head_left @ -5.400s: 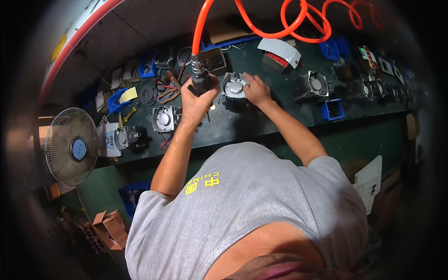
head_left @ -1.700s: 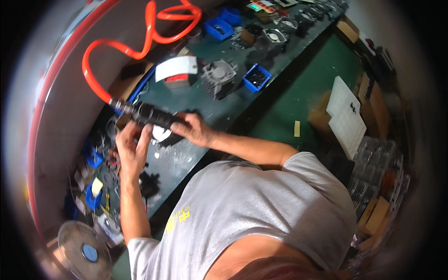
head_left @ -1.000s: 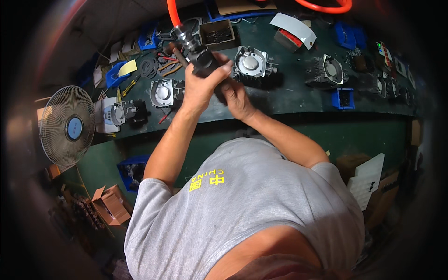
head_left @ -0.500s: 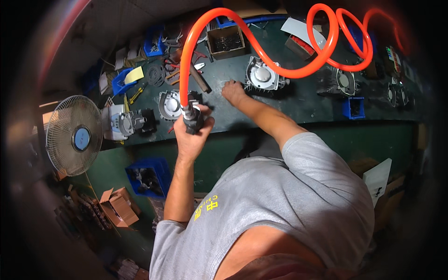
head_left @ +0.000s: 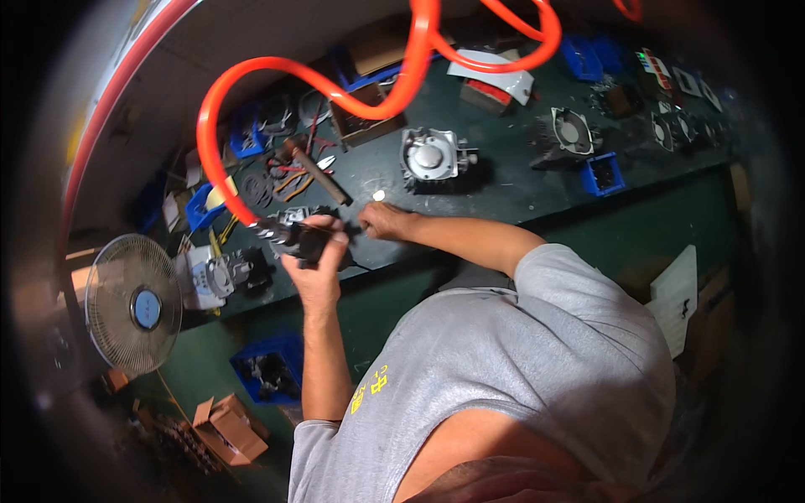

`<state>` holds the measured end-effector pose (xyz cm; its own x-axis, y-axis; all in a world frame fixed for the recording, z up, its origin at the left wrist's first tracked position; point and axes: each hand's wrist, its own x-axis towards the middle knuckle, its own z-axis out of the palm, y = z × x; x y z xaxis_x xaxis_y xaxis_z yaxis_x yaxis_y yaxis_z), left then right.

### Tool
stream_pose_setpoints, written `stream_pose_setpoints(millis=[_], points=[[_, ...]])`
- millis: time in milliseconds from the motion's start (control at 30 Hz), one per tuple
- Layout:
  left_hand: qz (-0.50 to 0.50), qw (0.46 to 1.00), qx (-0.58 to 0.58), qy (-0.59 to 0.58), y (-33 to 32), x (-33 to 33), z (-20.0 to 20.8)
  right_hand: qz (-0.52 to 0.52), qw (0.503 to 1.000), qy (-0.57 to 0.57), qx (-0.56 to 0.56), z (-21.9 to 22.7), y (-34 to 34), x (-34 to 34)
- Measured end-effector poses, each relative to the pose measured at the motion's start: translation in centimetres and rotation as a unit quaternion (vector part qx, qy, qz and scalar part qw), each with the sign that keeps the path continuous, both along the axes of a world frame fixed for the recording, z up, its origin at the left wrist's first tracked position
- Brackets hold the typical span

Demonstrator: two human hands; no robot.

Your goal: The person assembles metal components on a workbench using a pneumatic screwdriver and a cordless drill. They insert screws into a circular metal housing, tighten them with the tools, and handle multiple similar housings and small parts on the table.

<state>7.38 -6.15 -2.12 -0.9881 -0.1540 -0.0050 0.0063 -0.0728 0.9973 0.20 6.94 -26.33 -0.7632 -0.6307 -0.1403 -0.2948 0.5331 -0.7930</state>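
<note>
My left hand [head_left: 317,267] is closed around a black air tool [head_left: 303,241], whose metal fitting joins a coiled orange air hose [head_left: 220,172]. The tool lies tilted, its body toward my right hand. Just behind it on the bench sits a silver engine casting [head_left: 293,215], partly hidden by tool and hand. My right hand [head_left: 386,221] is low over the bench near its front edge, fingers curled together; whatever they may hold is hidden. Beyond that hand stands another engine part [head_left: 429,158], with a silver face and round centre. A hammer [head_left: 317,171] lies behind the tool.
Pliers [head_left: 323,163] and blue bins lie at the back left of the green bench [head_left: 503,197]. A fan [head_left: 134,303] stands at the left, beside another engine unit [head_left: 222,275]. Finned cylinders [head_left: 570,134] and a blue bin [head_left: 604,174] are at the right. A carton [head_left: 231,429] sits below.
The view has shifted. My left hand has tipped the air tool from upright to slanted. My right hand has drawn back toward the bench's front edge and closer to the tool.
</note>
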Motion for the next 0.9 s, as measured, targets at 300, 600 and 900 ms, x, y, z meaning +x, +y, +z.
stream_pose_setpoints(millis=[300,600,900], points=[[-0.048,0.958,0.279,0.051,7.0,-6.8,4.7,-0.339,0.858,-0.254,-0.291,14.5,20.7,7.9],[-0.100,0.893,0.439,0.032,20.2,-10.5,5.0,-0.424,0.728,-0.185,-0.506,18.4,32.5,12.4],[-0.054,0.909,0.413,0.000,33.0,-10.7,4.0,-0.404,0.713,-0.171,-0.547,19.3,43.8,11.0]])
